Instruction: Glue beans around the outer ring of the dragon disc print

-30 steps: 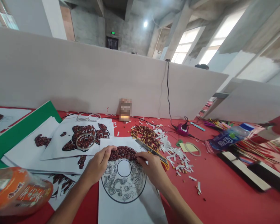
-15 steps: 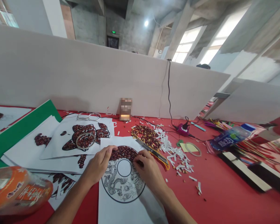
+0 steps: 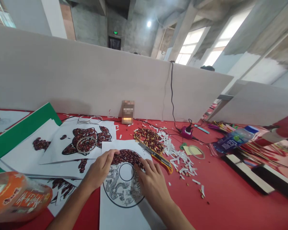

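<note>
A white sheet [image 3: 112,214] lies before me, printed with a round dragon drawing [image 3: 118,188] around a blank centre circle. Dark red beans [image 3: 126,156] cover the upper arc of its ring. My left hand [image 3: 101,169] rests at the left end of this arc, fingers curled and pressed together, fingertips near the beans; anything between them is hidden. Across the right side of the ring lies my right hand [image 3: 152,180], palm down with fingers apart, its fingertips touching the right end of the bean arc. A yellow utility knife [image 3: 166,163] lies just beyond it.
Loose red and yellow beans [image 3: 148,139] and white paper scraps [image 3: 174,151] lie beyond the sheet. Bean-covered pictures [image 3: 69,148] and an orange-labelled jar [image 3: 19,198] are at left. A purple power socket [image 3: 186,132], plastic bottle [image 3: 238,139] and black-and-white strips [image 3: 249,174] are at right.
My right hand has gone from a pinch over the bean arc to spread fingers lying on the drawing's right side. My left hand stays in place. The whole view has shifted slightly.
</note>
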The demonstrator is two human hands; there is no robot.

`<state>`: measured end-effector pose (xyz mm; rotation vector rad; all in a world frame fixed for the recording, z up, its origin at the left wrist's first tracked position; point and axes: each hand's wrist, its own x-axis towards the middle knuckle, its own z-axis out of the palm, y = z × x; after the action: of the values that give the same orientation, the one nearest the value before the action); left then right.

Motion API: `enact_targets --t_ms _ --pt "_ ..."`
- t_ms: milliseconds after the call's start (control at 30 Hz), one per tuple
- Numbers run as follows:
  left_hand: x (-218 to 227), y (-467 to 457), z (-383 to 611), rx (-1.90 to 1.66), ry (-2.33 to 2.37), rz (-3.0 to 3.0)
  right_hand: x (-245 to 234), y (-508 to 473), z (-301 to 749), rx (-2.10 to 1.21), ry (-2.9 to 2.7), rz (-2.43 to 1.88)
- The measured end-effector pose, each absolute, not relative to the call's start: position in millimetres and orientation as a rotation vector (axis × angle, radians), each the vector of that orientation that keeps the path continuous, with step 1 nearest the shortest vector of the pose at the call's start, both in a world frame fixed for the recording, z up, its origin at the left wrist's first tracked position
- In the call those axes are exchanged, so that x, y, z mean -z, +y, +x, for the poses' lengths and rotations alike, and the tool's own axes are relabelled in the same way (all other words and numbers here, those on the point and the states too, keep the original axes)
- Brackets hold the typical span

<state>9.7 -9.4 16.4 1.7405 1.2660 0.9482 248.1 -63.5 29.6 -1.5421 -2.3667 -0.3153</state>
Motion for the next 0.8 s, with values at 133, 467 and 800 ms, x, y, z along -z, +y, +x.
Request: enact_targets --t_ms 133,467,800 --pt "-15.0 -9.8 10.0 -0.951 1.275 1.737 -29.7 -58.9 249.0 0.379 -2.437 -1.566" --pt "-15.6 -9.9 10.3 -0.947 1.287 1.788 -50.4 -48.7 251.5 0.198 -2.615 -1.479" --pt "-10.4 -8.3 10.5 -0.945 1.278 1.775 -62.1 27.9 314.6 0.005 -2.125 -1.894"
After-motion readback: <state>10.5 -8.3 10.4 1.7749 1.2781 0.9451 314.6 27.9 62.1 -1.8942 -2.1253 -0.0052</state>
